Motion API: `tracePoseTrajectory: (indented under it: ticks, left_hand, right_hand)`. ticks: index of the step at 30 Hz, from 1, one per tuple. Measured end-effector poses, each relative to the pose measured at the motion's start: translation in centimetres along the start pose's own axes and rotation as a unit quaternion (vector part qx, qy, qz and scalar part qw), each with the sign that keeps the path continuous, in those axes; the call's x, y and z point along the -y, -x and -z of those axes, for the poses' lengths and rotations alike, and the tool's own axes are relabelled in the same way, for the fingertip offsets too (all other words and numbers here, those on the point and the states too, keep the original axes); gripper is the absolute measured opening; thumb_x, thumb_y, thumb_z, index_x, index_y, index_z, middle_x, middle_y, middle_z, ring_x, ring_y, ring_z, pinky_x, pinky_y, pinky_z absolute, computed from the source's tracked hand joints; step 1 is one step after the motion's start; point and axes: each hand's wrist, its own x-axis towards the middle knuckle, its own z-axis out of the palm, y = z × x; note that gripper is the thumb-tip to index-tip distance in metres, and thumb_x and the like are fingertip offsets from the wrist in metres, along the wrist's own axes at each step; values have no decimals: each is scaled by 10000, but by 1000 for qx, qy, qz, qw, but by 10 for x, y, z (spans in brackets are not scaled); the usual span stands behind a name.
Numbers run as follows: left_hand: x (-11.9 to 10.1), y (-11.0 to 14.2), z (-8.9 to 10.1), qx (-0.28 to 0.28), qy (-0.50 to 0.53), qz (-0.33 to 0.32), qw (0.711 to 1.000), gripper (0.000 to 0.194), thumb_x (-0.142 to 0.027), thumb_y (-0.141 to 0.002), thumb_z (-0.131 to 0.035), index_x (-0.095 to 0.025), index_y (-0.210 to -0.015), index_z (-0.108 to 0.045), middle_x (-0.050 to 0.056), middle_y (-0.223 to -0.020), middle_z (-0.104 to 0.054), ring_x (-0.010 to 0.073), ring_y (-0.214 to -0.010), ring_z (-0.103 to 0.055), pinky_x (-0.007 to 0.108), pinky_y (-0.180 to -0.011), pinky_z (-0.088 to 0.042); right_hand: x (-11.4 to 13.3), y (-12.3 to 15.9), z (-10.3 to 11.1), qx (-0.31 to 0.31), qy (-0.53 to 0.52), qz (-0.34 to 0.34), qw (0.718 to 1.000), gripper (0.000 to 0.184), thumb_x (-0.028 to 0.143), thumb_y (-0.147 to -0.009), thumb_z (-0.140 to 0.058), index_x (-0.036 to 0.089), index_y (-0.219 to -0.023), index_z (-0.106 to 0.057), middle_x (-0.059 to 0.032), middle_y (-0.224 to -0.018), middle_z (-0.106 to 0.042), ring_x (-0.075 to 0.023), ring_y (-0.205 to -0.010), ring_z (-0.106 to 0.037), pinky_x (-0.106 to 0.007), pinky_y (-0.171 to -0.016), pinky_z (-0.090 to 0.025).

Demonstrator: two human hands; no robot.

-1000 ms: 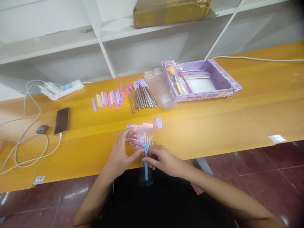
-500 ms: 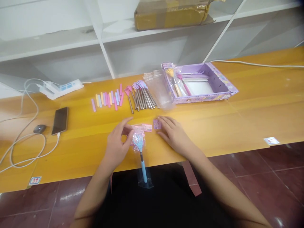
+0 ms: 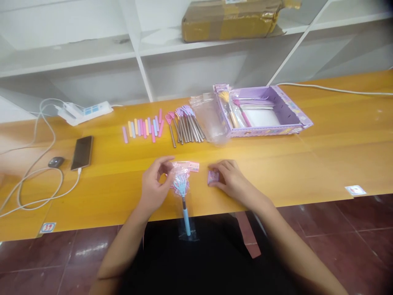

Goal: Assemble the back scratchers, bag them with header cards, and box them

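Your left hand (image 3: 155,184), grip unconfirmed, touches the clear-bagged, sky-blue, hand-shaped scratcher (image 3: 186,219); your right hand (image 3: 231,180) pinches the small purple printed card (image 3: 213,177). The scratcher overhangs the tabletop (image 3: 202,200) edge; a knock could drop it.

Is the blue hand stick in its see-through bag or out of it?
In: the blue hand stick lies inside the clear bag, whose plastic shows beyond its bottom end.

Clear glossy plastic bag (image 3: 189,205) around a smooth plastic-looking scratcher (image 3: 186,219), shiny metal rods (image 3: 193,128), matt plastic-looking sticks (image 3: 144,130), printed card box (image 3: 264,131), smooth wood-look desk (image 3: 119,196), cardboard carton (image 3: 201,28) in glossy tape (image 3: 235,18)
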Motion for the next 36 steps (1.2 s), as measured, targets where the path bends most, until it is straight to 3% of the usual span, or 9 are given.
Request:
tracePoseTrajectory:
  ticks: [3, 10, 14, 18, 21, 25, 29, 32, 36]
  left_hand:
    - [-1, 1, 4, -20, 7, 12, 1000, 198, -355, -1063, -682, -245, -1214, -747, 37, -991, -754, 165, -887, -721, 302, -822, -598]
    - [-2, 2, 7, -58, -2, 11, 998, 258, -451, -1082, -658, -225, -997, -749, -8, -794, -742, 132, -690, -706, 254, -689, -567]
    - [-3, 1, 6, -49, -27, 3, 998, 265, -457, -1082, -654, -223, -999, -748, -2, -792, -751, 143, -684, -712, 268, -677, -559]
    - [-3, 0, 5, -67, -61, -21, 996, 233, -426, -1074, -673, -227, -970, -736, -19, -747, -723, 138, -682, -688, 268, -693, -550]
    - [-2, 0, 4, -82, -93, -40, 991, 206, -404, -1066, -685, -226, -973, -735, -16, -801, -736, 133, -712, -684, 264, -711, -552]
    - [3, 2, 2, -110, -109, -44, 987, 138, -366, -1073, -674, -237, -1078, -722, -3, -884, -740, 137, -773, -695, 270, -747, -559]
    - [3, 1, 4, -119, -137, -78, 980, 153, -259, -1112, -570, -253, -1170, -711, 10, -942, -707, 130, -741, -645, 281, -705, -518]
    - [-1, -2, 5, -86, -182, -138, 970, 251, -135, -1077, -536, -256, -1063, -756, -1, -865, -620, 138, -724, -592, 292, -690, -473]
    - [-3, -3, 5, -89, -185, -133, 970, 315, -15, -981, -517, -234, -922, -736, -8, -819, -589, 140, -691, -539, 292, -672, -442]
  right_hand:
    - [-3, 3, -1, 9, 8, -22, 1000, 391, 304, -899, -868, 241, -1230, -671, -120, -1189, -691, -376, -1224, -583, -561, -1045, -556]
    - [-5, 9, 0, -2, 14, -42, 999, 409, 346, -829, -934, 242, -1100, -646, -124, -1229, -627, -358, -1186, -568, -551, -1039, -522]
    - [-3, 6, 1, 19, -2, -56, 998, 415, 326, -780, -962, 246, -947, -591, -103, -1138, -667, -346, -1131, -589, -520, -979, -525]
    - [0, 5, 1, 43, -85, -75, 993, 316, 265, -885, -837, 259, -907, -522, -55, -974, -703, -292, -999, -654, -457, -894, -553]
    - [6, 8, 4, 47, -120, -81, 988, 185, 272, -982, -727, 259, -1093, -580, -55, -999, -709, -275, -994, -692, -432, -872, -588]
    - [22, 16, 17, 37, -33, -39, 998, 307, 381, -1025, -724, 255, -1284, -619, -121, -1255, -655, -305, -1132, -695, -486, -999, -594]
    - [34, 29, 25, 101, 51, 19, 993, 674, 347, -785, -983, 258, -1339, -609, -135, -1322, -627, -363, -1205, -654, -512, -1001, -605]
    - [39, 41, 18, 110, 114, 41, 987, 847, 272, -681, -1035, 255, -1385, -563, -150, -1374, -622, -398, -1237, -629, -533, -967, -617]
    - [50, 57, 2, 83, 181, 53, 979, 526, 180, -844, -865, 260, -1293, -601, -144, -1240, -666, -383, -1110, -655, -519, -851, -629]
